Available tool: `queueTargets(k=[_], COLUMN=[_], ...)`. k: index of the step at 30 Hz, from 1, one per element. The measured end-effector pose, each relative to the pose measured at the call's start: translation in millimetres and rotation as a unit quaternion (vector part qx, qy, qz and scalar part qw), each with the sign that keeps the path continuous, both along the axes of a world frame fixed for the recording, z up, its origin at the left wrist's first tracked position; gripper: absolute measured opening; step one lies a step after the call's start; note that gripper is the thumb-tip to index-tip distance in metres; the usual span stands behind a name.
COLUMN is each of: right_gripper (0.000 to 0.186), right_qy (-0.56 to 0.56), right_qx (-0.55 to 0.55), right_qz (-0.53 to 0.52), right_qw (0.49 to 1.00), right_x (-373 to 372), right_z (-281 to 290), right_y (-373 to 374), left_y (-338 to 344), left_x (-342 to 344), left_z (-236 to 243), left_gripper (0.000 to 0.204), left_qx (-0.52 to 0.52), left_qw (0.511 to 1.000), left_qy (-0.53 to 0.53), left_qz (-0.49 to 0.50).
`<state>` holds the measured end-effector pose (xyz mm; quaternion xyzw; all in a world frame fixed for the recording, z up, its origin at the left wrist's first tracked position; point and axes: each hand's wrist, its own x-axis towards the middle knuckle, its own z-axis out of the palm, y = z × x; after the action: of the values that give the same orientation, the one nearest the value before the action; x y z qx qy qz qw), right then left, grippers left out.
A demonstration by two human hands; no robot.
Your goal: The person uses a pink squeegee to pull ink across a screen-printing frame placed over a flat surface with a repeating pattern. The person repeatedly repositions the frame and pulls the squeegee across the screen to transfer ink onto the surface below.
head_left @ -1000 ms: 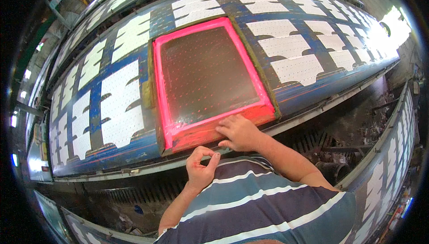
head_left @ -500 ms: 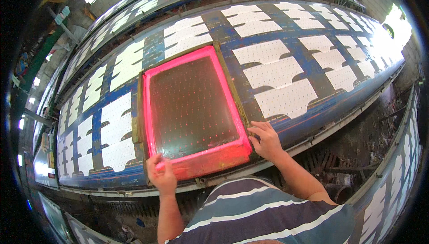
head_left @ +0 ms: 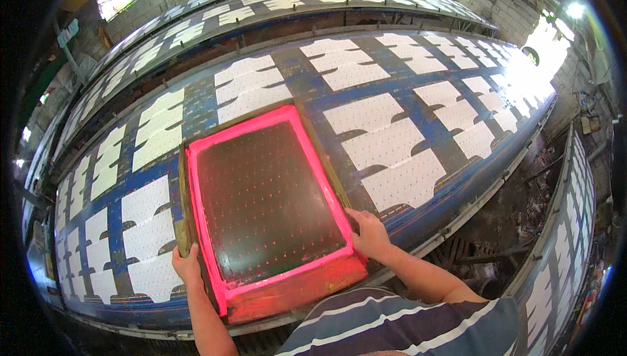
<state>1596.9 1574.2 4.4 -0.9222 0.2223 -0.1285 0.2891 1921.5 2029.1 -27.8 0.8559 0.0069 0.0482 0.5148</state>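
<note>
A screen-printing frame (head_left: 268, 199) lies in front of me on the long table. Its dark mesh carries rows of small pinkish dots, and bright pink ink or tape borders it inside the wooden rim. My left hand (head_left: 187, 266) grips the left rim near its lower end, thumb on top. On the opposite side, my right hand (head_left: 369, 233) holds the right rim near the lower corner, its fingers partly hidden. White cut fabric pieces (head_left: 384, 144) printed with small dots lie flat just right of the frame, and similar white pieces (head_left: 151, 238) lie to its left.
The long printing table (head_left: 310, 105) has a blue-stained surface and a raised rail (head_left: 450, 229) along its near edge. Further tables (head_left: 261, 5) with white pieces run behind it, and another table (head_left: 555, 251) stands at the right, across a cluttered gap.
My left hand has gone from the frame's near left corner to its left rim. My right hand has closed on the right rim. The view has shifted, so the frame appears lower.
</note>
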Motion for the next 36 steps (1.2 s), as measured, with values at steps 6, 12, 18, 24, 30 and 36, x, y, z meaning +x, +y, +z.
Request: queueTargets(k=[6, 12, 18, 24, 30, 36], right_gripper=[0.058, 0.052, 0.045, 0.048, 0.057, 0.060], right_qy=[-0.046, -0.106, -0.074, -0.076, -0.085, -0.068], right_qx=[-0.015, -0.004, 0.025, 0.005, 0.001, 0.041], right_qz=[-0.003, 0.003, -0.011, -0.058, -0.104, -0.140], right_qw=[0.999, 0.994, 0.997, 0.995, 0.991, 0.987], right_x=[7, 5, -6, -52, -112, -167], right_z=[11, 34, 46, 43, 23, 11], right_y=[3, -12, -76, -169, -286, -374], left_y=[0, -6, -63, -176, -308, -394], left_x=[8, 8, -13, -64, -131, -182], left_z=[-2, 16, 52, 53, 33, 11], left_gripper=[0.029, 0.027, 0.024, 0.025, 0.029, 0.029], left_qx=[-0.101, -0.163, -0.182, -0.217, -0.210, -0.228], left_qw=[0.992, 0.982, 0.981, 0.975, 0.976, 0.972], left_qy=[0.069, 0.088, 0.069, 0.052, 0.047, 0.057], left_qz=[0.023, 0.035, 0.015, 0.006, 0.021, 0.017])
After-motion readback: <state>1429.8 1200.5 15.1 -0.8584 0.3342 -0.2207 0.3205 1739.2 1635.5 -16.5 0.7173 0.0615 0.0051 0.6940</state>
